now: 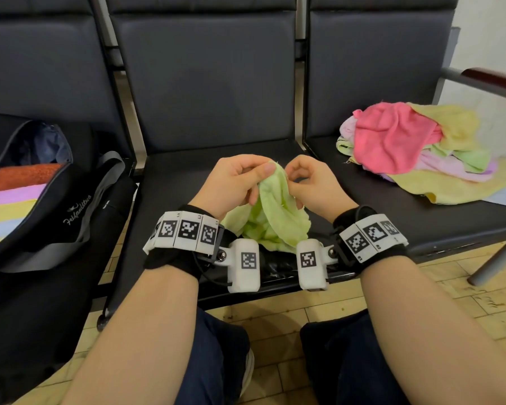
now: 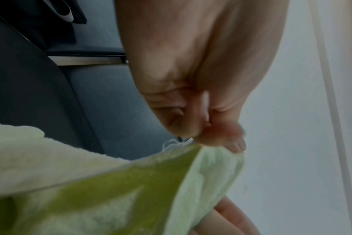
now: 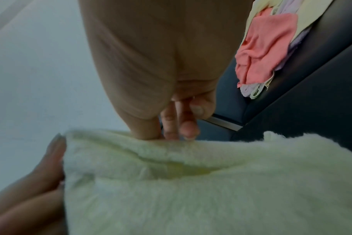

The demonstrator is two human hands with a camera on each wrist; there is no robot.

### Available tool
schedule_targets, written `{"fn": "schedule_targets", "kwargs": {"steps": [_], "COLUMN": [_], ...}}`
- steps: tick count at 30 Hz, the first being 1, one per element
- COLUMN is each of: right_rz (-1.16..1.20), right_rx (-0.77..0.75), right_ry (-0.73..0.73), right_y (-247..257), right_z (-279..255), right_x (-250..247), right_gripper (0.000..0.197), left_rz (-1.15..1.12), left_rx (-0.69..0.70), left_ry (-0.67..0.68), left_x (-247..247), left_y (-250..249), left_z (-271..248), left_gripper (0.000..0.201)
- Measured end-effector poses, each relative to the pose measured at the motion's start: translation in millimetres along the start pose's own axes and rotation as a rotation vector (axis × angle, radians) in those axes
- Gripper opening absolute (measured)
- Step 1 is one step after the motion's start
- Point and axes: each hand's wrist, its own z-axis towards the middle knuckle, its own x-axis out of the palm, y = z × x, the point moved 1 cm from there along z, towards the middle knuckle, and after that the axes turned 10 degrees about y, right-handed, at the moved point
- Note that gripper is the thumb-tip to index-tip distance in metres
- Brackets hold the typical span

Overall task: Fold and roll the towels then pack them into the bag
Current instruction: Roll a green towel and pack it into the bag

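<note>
A light green towel [image 1: 270, 214] hangs crumpled over the front of the middle seat [image 1: 187, 185]. My left hand [image 1: 240, 182] pinches its top edge between thumb and fingers; the left wrist view shows the pinch on the towel [image 2: 171, 182]. My right hand [image 1: 307, 182] pinches the same edge just to the right, fingers curled; in the right wrist view the towel [image 3: 211, 182] fills the lower frame. A black bag [image 1: 56, 200] lies open on the left seat with rolled towels [image 1: 15, 200] in orange, purple, yellow and blue inside.
A loose pile of towels [image 1: 415, 147], pink on top with yellow, green and lilac under it, lies on the right seat. A metal armrest [image 1: 485, 78] stands at the far right. My knees and the tiled floor [image 1: 275, 320] are below.
</note>
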Motion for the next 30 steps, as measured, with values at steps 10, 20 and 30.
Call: {"fn": "schedule_targets", "kwargs": {"steps": [10, 20, 30], "right_rz": [-0.410, -0.449, -0.463], "right_rx": [0.268, 0.512, 0.573], "right_ry": [-0.346, -0.552, -0.558], "right_y": [-14.7, -40.6, -41.5], "right_z": [-1.4, -20.1, -26.9], "right_x": [-12.0, -48.6, -52.1], "right_gripper": [0.027, 0.024, 0.037], "left_rz": [-0.187, -0.304, -0.254], "left_rx": [0.124, 0.217, 0.203], "left_ry": [-0.140, -0.561, -0.568], "left_x": [-9.5, -39.3, -35.8], "left_y": [-0.5, 10.2, 11.8], "left_z": [2.6, 7.0, 7.1], "left_gripper": [0.012, 0.009, 0.013]}}
